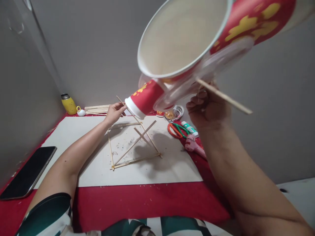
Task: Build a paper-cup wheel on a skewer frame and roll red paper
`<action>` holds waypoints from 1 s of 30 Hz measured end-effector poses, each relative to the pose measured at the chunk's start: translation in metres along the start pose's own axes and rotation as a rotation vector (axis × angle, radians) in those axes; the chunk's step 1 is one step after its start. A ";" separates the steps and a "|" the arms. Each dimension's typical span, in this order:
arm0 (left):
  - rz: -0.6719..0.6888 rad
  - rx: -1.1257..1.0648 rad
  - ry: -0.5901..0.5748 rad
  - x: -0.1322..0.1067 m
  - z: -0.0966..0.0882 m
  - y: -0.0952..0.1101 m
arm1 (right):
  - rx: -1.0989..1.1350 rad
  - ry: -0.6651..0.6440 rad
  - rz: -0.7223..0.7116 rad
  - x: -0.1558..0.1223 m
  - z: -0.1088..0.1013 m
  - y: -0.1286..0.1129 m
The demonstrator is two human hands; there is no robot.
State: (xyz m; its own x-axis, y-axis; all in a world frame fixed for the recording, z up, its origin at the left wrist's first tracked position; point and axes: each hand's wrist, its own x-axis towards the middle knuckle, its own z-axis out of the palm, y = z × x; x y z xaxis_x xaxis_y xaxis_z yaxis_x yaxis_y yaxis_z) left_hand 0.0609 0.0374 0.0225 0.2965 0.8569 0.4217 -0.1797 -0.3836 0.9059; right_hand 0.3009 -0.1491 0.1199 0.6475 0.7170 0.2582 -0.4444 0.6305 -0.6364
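My right hand (209, 108) is closed around the underside of a raised assembly of red-and-yellow paper cups (149, 95). Clear plastic discs (180, 90) are fixed to the cups, and a wooden stick (226, 96) juts out beside my fingers. The largest cup (184, 36) tilts its open mouth toward me. Farther off, my left hand (115, 113) pinches the upper part of a thin wooden stick (151, 139) belonging to a frame of sticks (137, 161) on the white board. Crossed sticks rise from this frame, and its corners look bound.
A white board (93, 177) lies on a red cloth (118, 203). Scissors (174, 130), a glue stick (189, 128) and a pink tool (194, 147) are at right. Left are a phone (29, 172), a yellow bottle (69, 104) and several spare sticks (97, 109). Grey walls stand close.
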 end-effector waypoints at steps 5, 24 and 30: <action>0.000 0.021 -0.037 -0.004 -0.001 0.002 | -0.003 0.083 0.070 0.018 0.020 -0.017; 0.041 -0.061 -0.005 -0.015 0.012 -0.004 | -0.337 0.057 0.285 0.136 0.046 0.118; 0.061 -0.067 0.003 -0.018 0.015 -0.005 | -0.366 -0.020 0.420 0.127 0.046 0.167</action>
State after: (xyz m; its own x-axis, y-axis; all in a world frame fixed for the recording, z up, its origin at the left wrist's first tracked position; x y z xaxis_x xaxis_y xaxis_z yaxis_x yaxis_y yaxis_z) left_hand 0.0708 0.0190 0.0107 0.2808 0.8336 0.4756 -0.2593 -0.4113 0.8739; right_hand 0.2807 0.0608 0.0800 0.4479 0.8920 -0.0608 -0.4157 0.1475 -0.8975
